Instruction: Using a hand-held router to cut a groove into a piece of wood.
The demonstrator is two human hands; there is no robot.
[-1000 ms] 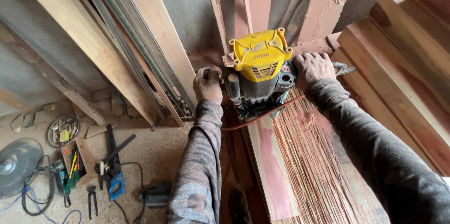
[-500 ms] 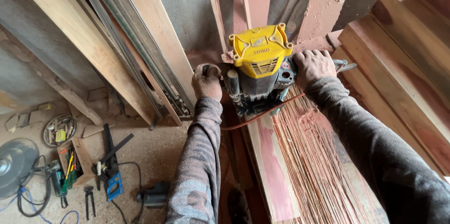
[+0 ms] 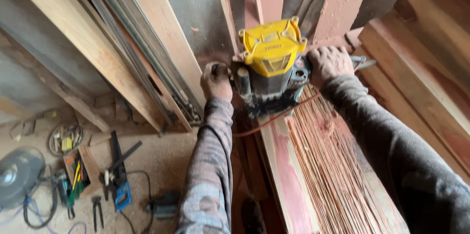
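Both the left hand (image 3: 217,81) and right hand (image 3: 329,63) are clenched on the side handles of the yellow router (image 3: 270,70), which stands on the reddish board (image 3: 289,175), grooved strips (image 3: 328,165) near, uncut wood beyond.

Soft, even daylight, brightest at the upper right corner; shadows faint, focus sharp centrally, slight wide-angle stretching toward edges.
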